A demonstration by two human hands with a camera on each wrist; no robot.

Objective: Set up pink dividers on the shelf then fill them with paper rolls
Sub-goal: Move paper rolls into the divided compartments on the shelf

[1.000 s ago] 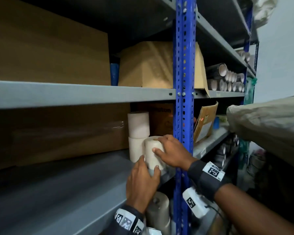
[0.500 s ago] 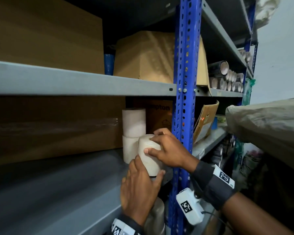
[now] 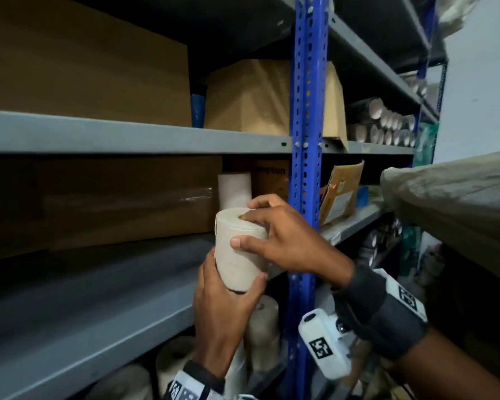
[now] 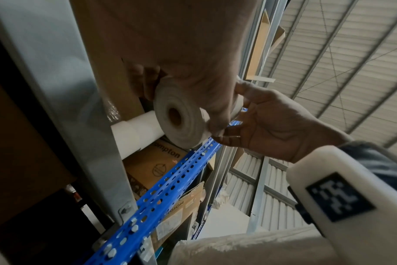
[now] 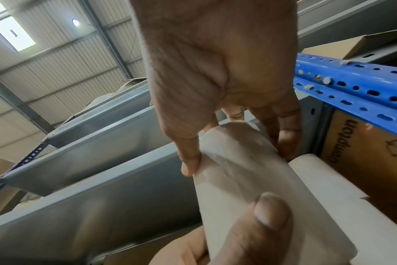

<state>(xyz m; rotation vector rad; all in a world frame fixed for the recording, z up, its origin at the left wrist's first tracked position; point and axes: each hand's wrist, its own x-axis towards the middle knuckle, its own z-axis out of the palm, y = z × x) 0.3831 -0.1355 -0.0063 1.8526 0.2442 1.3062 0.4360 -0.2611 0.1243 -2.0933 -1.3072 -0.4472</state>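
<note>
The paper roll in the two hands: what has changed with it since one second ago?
The paper roll was lifted off the grey shelf. The left hand now grips its bottom, the right hand its top. The white rolls behind stayed in place.

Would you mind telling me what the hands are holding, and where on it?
One paper roll: left hand grips its lower end, right hand its top end and side.

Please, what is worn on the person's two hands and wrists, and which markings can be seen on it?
The right hand is bare; its wrist carries a wide dark fabric wristband with a white square-code tag and a white plastic camera housing bearing a black-and-white code. The left hand is bare too, with white code tags at its wrist.
</note>
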